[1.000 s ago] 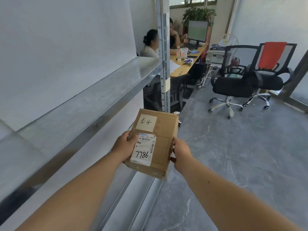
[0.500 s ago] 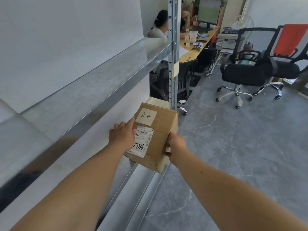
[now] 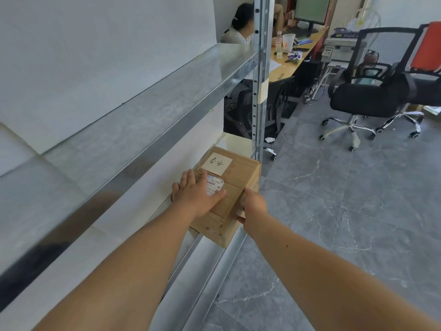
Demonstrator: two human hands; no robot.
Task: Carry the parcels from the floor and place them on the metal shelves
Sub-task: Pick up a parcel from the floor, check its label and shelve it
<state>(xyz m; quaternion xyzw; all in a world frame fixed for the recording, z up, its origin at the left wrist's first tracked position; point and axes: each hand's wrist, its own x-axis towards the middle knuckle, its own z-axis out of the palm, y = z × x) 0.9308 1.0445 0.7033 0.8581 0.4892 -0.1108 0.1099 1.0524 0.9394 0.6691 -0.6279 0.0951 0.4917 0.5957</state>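
A brown cardboard parcel [image 3: 235, 180] with a handwritten white note and a barcode label is at the lower metal shelf [image 3: 210, 266], its near corner over the shelf's front edge. My left hand [image 3: 199, 194] lies flat on the parcel's top, covering part of the label. My right hand [image 3: 254, 207] grips its right side. An upper metal shelf [image 3: 133, 130] runs along the white wall on the left with nothing on it.
The rack's upright post [image 3: 259, 75] stands just beyond the parcel. Two black office chairs [image 3: 367, 96] stand on the grey floor at right. Behind the post a person [image 3: 239, 25] sits at a wooden desk [image 3: 291, 63] with a monitor.
The parcel has gone forward and down from mid-air to the lower shelf. My left hand has shifted from its side onto its top.
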